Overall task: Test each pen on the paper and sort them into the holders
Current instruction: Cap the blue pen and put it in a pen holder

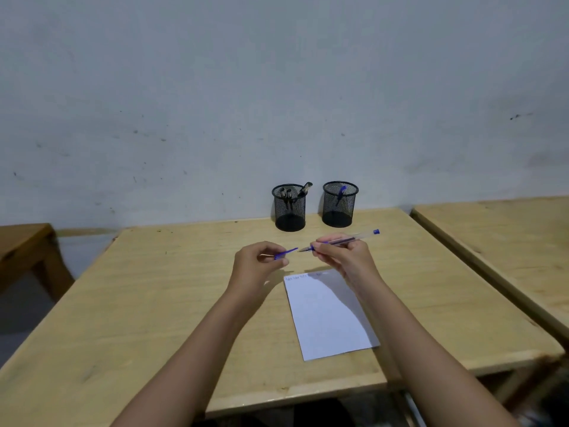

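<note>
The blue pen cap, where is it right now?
In the head view, the blue pen cap is pinched in the left hand above the table, just left of the pen tip, in front of the two mesh holders.

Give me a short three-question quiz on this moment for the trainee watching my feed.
1. True or false: the blue pen in the right hand is capped.
2. Which mesh holder contains a blue pen? A) left holder B) right holder C) both
3. Fill in: the left hand pinches the blue ____.

Key
1. False: its tip is bare and points at the cap, with a small gap between them.
2. B: the left holder has dark pens only.
3. Cap. The paper below has small marks only along its top edge.
</note>
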A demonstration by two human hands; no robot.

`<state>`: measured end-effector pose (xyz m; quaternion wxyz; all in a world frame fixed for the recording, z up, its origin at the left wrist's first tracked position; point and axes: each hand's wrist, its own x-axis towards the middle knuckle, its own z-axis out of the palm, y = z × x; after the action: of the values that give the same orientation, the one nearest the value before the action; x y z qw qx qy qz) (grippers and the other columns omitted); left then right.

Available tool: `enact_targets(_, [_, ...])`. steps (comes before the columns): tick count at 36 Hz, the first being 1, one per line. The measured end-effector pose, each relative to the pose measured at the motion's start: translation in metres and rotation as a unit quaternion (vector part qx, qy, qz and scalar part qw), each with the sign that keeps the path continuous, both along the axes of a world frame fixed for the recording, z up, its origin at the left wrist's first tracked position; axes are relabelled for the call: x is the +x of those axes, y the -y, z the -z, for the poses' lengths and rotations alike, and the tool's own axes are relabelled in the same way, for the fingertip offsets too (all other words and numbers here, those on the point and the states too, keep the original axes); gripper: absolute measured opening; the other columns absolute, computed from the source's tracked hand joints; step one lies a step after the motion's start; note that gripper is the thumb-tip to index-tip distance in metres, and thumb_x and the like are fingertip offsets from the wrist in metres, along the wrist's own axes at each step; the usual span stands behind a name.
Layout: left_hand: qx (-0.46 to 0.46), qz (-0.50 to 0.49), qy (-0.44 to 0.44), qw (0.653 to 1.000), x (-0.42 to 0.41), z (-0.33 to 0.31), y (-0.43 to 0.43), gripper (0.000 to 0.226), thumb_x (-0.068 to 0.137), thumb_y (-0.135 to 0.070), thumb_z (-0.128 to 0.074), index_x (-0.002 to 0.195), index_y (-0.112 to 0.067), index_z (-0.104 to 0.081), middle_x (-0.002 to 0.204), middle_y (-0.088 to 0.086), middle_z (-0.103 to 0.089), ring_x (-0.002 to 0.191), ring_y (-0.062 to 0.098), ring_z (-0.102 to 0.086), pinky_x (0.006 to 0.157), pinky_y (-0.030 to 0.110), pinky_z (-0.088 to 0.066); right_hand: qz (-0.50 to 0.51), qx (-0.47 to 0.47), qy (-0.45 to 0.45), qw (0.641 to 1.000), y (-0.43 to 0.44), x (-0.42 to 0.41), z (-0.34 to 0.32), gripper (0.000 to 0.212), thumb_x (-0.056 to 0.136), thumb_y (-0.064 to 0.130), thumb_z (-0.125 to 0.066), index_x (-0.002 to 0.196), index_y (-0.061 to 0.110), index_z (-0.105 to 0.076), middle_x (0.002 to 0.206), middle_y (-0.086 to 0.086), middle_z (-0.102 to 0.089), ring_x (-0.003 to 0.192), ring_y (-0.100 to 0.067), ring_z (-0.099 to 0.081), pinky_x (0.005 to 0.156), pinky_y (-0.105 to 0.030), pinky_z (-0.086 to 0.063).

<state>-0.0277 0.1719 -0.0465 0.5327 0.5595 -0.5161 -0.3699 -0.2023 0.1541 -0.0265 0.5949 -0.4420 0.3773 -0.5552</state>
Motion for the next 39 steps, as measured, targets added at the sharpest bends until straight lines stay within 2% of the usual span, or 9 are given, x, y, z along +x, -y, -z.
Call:
enact_targets(4, [-0.016,0.018,-0.015,1.000,0.000,-0.006,0.001,0.016,0.071,-0.002,-0.077,0.085,-0.009,-0.072,0.085,0.003,-0.071,0.073,0.010,-0.066,0.063,0.009,-0.049,-0.006,-0.002,0.013,1.000,-0.001,0.001,-0.002,0.009,0.076,-0.007,-0.067,0.083,-0.001,-0.066,0.069,-0.008,-0.072,0.065,-0.014,-0.069,0.064,-0.016,-0.055])
enact_targets(9, [-0.023,0.039,-0.029,0.999,0.001,-0.010,-0.006,0.022,0.071,-0.002,-0.077,0.093,-0.002,-0.072,0.088,0.007,-0.072,0.069,-0.001,-0.067,0.063,0.007,-0.046,-0.010,-0.011,0.016,1.000,-0.006,0.003,-0.008,0.008,0.076,-0.007,-0.067,0.080,0.000,-0.066,0.067,-0.007,-0.072,0.064,-0.014,-0.069,0.061,-0.015,-0.054])
enact_targets(21, [-0.029,0.080,-0.053,0.995,-0.002,-0.019,-0.012,0.019,0.071,-0.005,-0.078,0.089,-0.008,-0.074,0.086,0.005,-0.073,0.075,0.005,-0.068,0.070,0.012,-0.049,-0.037,-0.027,0.005,0.999,-0.011,0.001,-0.012,0.007,0.076,-0.007,-0.066,0.082,-0.003,-0.065,0.064,-0.006,-0.071,0.062,-0.012,-0.068,0.062,-0.015,-0.053])
enact_targets(27, [-0.029,0.095,-0.071,0.993,-0.004,-0.021,-0.013,0.024,0.069,-0.002,-0.078,0.092,-0.001,-0.073,0.082,0.009,-0.073,0.071,0.007,-0.068,0.067,0.014,-0.050,-0.041,-0.053,-0.018,0.998,-0.012,0.005,-0.007,0.007,0.075,-0.005,-0.067,0.080,0.000,-0.067,0.064,-0.005,-0.070,0.061,-0.013,-0.065,0.062,-0.017,-0.052])
enact_targets(34, [-0.049,0.083,-0.046,0.994,-0.004,-0.020,-0.014,0.024,0.069,0.002,-0.077,0.093,0.002,-0.072,0.084,0.010,-0.073,0.071,0.006,-0.069,0.067,0.013,-0.051,-0.029,-0.069,-0.040,0.996,-0.013,0.007,-0.007,0.009,0.074,-0.005,-0.069,0.081,0.000,-0.067,0.070,-0.012,-0.068,0.059,-0.014,-0.065,0.061,-0.018,-0.052])
enact_targets(39, [-0.063,0.079,-0.032,0.994,-0.004,-0.025,-0.012,0.022,0.068,0.004,-0.077,0.090,0.001,-0.072,0.082,0.008,-0.073,0.070,0.006,-0.069,0.068,0.013,-0.052,-0.033,-0.082,-0.046,0.995,-0.012,0.005,-0.010,0.011,0.072,-0.007,-0.070,0.080,0.001,-0.067,0.063,-0.006,-0.070,0.057,-0.014,-0.065,0.061,-0.019,-0.052])
